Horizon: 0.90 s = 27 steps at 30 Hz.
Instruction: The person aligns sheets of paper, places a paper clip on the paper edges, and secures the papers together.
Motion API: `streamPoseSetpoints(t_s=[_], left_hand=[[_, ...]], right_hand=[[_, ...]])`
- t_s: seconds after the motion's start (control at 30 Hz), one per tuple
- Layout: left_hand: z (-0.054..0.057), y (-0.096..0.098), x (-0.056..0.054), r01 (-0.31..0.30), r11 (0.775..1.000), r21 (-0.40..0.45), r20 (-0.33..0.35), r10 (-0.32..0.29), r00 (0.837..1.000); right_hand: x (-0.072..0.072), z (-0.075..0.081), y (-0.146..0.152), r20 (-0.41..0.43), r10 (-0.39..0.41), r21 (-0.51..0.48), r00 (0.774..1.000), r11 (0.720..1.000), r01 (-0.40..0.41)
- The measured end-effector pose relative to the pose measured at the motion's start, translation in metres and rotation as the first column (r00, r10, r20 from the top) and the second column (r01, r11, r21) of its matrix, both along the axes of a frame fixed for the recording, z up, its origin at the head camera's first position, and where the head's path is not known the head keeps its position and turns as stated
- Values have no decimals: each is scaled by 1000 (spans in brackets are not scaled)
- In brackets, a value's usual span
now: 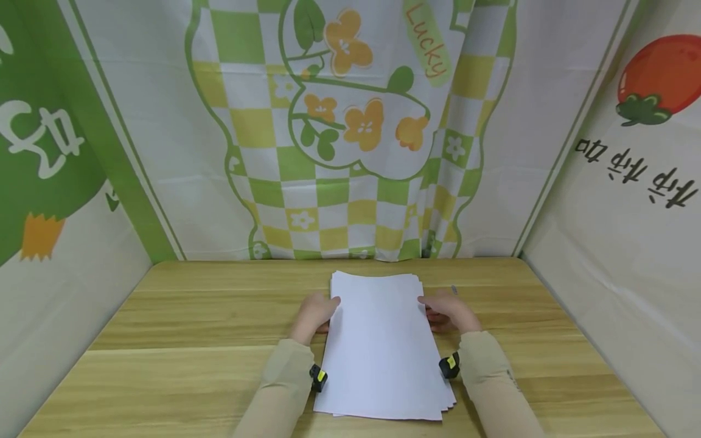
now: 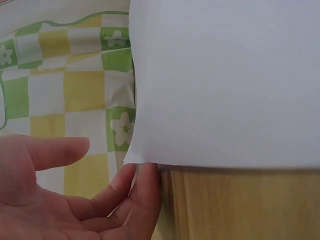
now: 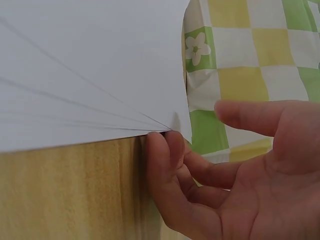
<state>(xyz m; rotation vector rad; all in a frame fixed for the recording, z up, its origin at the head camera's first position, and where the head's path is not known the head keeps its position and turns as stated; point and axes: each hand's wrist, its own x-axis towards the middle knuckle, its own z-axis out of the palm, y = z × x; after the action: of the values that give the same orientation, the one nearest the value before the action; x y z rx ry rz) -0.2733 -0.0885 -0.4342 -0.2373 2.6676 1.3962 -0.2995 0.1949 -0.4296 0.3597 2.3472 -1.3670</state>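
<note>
Near end first: the paper stack lies between my forearms, white sheets, edges out of line, stepping out at its near right corner. Long axis runs away from me. It is over the wooden table; can't tell if any part is raised.

Alongside the stack's near half: my sleeves, one per side, with a left wrist camera and a right wrist camera by its long edges.

Further up, the key relation: my hands face each other across the stack's short width, both close to its far end. From my left hand the stack lies to the right; from my right hand, to the left. Neither is clearly nearer; I'd judge it turns on both sides meeting the edges evenly.

Left fingers: tips touch the left long edge beside the far left corner, thumb spread well off them. Right fingers: bent, tips together on the right long edge by the far right corner, thumb apart too. No clamp on either side that I can see. In the right wrist view, sheet edges fan out and converge at that corner.

Past my right hand, right of the stack: a small grey item, too small to identify. Beyond the stack's far end: checkered cloth, hanging.
</note>
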Motion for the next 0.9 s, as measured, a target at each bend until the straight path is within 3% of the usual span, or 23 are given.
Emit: streamPoseSetpoints(t_s=[0.17,0.4,0.63,0.9], left_hand=[[0,1,-1,-11,1000,-13,-3,11,1000],[1,2,0,-18,998,-53,-60,14,998],[5,4,4,-29,999,-29,-41,27,999],[4,3,1,-41,999,-25,-36,40,999]], right_hand=[[1,0,1,9,1,-9,1000,1000,-1],[1,2,1,23,0,-31,1000,1000,1],[1,5,0,24,-3,-13,1000,1000,4],[3,6,-1,26,-2,-5,1000,1000,2]])
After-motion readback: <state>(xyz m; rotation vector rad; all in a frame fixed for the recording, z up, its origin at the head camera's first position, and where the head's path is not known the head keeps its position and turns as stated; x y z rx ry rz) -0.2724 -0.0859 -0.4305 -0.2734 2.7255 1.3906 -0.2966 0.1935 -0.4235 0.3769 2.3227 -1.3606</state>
